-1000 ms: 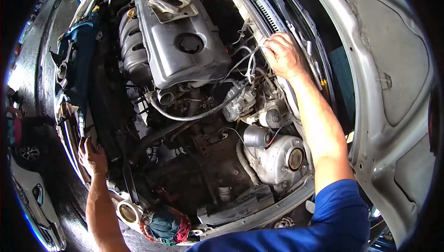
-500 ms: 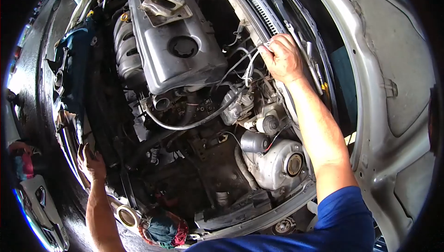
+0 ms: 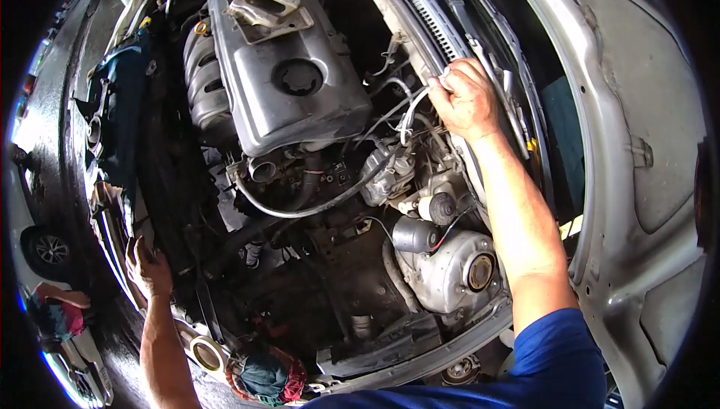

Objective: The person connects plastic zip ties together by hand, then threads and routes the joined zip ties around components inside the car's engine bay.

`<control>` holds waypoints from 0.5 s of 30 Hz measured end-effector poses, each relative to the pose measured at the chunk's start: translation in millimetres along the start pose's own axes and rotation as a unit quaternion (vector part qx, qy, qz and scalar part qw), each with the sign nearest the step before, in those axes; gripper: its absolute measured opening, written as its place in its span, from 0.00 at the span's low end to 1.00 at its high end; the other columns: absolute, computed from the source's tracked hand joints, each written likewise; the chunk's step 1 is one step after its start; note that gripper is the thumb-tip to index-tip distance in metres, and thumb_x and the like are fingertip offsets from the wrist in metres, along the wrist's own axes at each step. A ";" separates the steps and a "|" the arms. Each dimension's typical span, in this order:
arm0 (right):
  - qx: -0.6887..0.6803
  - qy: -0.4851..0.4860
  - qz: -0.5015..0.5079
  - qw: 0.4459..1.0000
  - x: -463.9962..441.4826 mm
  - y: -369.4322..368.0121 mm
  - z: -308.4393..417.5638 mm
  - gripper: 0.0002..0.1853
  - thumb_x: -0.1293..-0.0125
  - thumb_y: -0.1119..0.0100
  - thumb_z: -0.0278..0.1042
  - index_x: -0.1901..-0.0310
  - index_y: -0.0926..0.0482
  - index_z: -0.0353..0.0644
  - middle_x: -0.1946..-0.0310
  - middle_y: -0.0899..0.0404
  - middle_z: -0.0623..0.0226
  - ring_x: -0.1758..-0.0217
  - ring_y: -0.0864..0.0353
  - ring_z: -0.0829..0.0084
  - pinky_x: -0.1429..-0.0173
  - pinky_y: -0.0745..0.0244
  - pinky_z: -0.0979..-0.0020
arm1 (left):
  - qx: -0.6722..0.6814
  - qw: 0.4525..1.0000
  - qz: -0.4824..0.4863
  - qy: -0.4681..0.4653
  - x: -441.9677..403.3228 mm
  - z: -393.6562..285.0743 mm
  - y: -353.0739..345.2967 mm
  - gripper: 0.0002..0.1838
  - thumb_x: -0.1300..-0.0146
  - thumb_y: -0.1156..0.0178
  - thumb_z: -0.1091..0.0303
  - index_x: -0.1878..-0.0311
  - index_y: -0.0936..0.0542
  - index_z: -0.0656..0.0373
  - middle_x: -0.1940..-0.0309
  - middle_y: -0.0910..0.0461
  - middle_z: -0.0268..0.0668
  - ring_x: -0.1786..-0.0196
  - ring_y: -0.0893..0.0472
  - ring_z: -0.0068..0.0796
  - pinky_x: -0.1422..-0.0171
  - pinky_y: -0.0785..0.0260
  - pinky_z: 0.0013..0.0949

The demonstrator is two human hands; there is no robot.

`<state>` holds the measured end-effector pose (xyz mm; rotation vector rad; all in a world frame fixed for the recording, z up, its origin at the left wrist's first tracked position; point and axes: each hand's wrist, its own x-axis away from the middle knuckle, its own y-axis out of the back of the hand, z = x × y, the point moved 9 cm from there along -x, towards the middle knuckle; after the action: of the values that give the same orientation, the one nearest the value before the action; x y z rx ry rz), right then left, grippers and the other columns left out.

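Observation:
The fingers of my right hand (image 3: 466, 100) are curled closed around the upper end of some thin pale cables (image 3: 412, 115), by the cowl below the windscreen. These cables run down into the engine bay. My left hand (image 3: 150, 268) rests on the car's front crossmember (image 3: 120, 218), its fingers apart and nothing in them. Between my hands lies the grey engine cover (image 3: 262, 101), with a loose metal bracket (image 3: 264, 7) on top. A curved black hose (image 3: 300, 212) passes below the cover.
The silver strut tower (image 3: 442, 278) is at the lower right of the bay. A bundle of green and red cloth (image 3: 262, 375) and a tape roll (image 3: 208, 353) sit on the near front edge. The raised bonnet (image 3: 622, 169) stands at right. A person (image 3: 64, 311) is far left.
My right hand has shifted slightly down and to the right, still holding the cables. My left hand stays put. In the left background, the person appears lower and a car wheel has come into view.

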<state>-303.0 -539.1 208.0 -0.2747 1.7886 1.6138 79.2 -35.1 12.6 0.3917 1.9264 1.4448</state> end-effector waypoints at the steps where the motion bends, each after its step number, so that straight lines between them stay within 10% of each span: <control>1: -0.007 0.005 -0.001 1.000 0.5 -0.3 -1.0 0.11 0.48 0.32 0.30 0.79 0.27 0.42 0.73 0.24 0.63 0.63 0.24 0.59 0.57 0.27 0.60 | -0.008 1.000 0.002 0.000 -0.5 -2.7 1.5 0.29 0.48 0.37 0.71 0.39 0.26 0.51 0.41 0.27 0.42 0.39 0.28 0.49 0.36 0.36 0.49; 15: 0.005 0.027 0.001 1.000 -2.6 0.0 6.0 0.11 0.54 0.38 0.21 0.82 0.33 0.39 0.77 0.28 0.59 0.68 0.25 0.55 0.61 0.28 0.58 | -0.025 0.998 0.037 0.044 -0.6 1.6 1.1 0.28 0.46 0.36 0.66 0.39 0.27 0.49 0.36 0.31 0.40 0.35 0.32 0.49 0.33 0.40 0.50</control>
<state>-299.0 -534.3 209.7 -0.3142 1.8371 1.6116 80.5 -34.0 13.6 0.3859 1.9602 1.5791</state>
